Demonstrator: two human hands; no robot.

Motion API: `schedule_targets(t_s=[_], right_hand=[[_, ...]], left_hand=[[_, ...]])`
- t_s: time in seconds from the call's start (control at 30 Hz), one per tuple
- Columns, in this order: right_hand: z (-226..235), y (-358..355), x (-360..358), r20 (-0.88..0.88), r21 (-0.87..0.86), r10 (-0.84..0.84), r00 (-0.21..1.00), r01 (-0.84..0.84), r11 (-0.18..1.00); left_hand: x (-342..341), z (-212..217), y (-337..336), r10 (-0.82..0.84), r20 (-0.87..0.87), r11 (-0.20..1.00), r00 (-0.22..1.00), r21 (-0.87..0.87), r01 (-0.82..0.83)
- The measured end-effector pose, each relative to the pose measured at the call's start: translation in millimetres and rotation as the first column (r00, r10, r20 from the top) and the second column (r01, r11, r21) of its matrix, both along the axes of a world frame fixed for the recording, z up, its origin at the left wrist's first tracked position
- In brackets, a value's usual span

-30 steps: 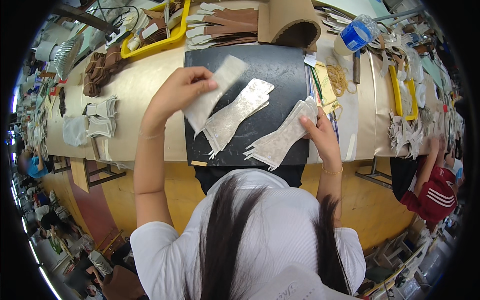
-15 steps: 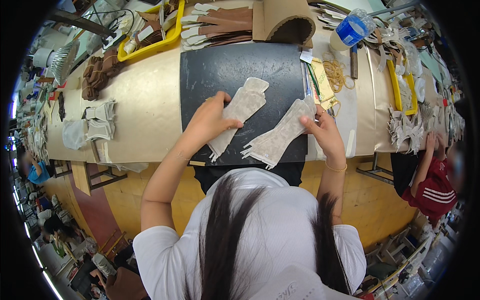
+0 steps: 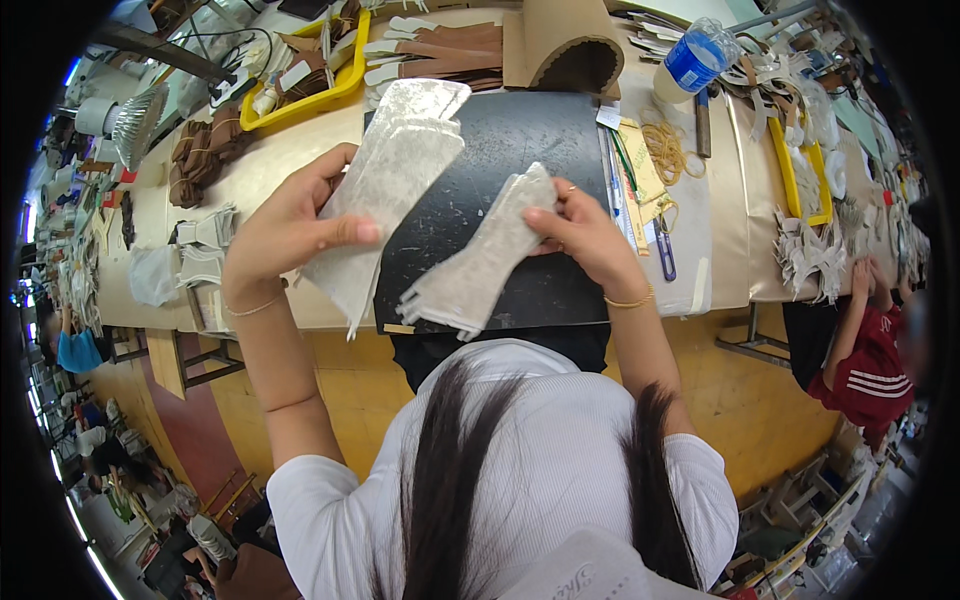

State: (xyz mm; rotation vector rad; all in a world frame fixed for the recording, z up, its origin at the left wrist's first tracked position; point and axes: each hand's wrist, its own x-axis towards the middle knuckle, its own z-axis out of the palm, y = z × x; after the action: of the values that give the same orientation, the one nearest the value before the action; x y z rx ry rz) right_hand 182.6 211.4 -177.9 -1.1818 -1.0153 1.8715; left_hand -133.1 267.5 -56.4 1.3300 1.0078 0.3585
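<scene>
A tan tabletop (image 3: 732,205) runs across the view in front of the person, curving toward both sides. On it lies a black mat (image 3: 485,150), directly before the body. A curved piece of brown cardboard (image 3: 535,45) stands just beyond the mat's far edge, and a yellow tray (image 3: 357,65) holding brown and white pieces sits to its left.

The larger stack of pale pieces (image 3: 405,150) is in the left hand (image 3: 285,220), gripped at its left edge with the thumb across the top face and the fingers curled behind. It slants over the mat's left edge, its upper end leaning away from the body, its lower tip pointing back toward it.

The smaller stack of pale pieces (image 3: 485,250) lies between the hands, over the middle of the mat and apart from the larger one. The right hand (image 3: 580,230) pinches its upper right end, thumb on top and fingers underneath; the notched lower end points toward the body. Whether that end touches the mat, I cannot tell.

Right of the mat are a bottle (image 3: 692,65) with a blue label, a tangle of yellow bands (image 3: 668,152) and a purple-handled tool (image 3: 665,250).
</scene>
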Motion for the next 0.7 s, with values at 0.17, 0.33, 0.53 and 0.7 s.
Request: schedule_targets(t_s=[0.17, 0.33, 0.53, 0.7], right_hand=[[1, 0, -22, 0.463, 0.087, 0.014, 0.886, -0.061, 0.994], [5, -7, 1, 0.487, 0.105, -0.110, 0.867, 0.066, 0.992], [4, -14, 32, 0.493, 0.117, -0.165, 0.854, 0.123, 0.985], [1, -16, 33, 0.474, 0.139, -0.176, 0.863, 0.124, 0.983]], left_hand=[[33, -15, -23, -0.110, 0.031, 0.985, 0.993, -0.133, 0.113], [55, -72, -32, -0.210, 0.031, 0.966, 0.977, -0.150, 0.212], [47, -55, -23, -0.034, 0.115, 0.974, 0.993, -0.219, 0.059], [40, -61, -21, -0.065, 0.087, 0.981, 0.994, -0.176, 0.080]])
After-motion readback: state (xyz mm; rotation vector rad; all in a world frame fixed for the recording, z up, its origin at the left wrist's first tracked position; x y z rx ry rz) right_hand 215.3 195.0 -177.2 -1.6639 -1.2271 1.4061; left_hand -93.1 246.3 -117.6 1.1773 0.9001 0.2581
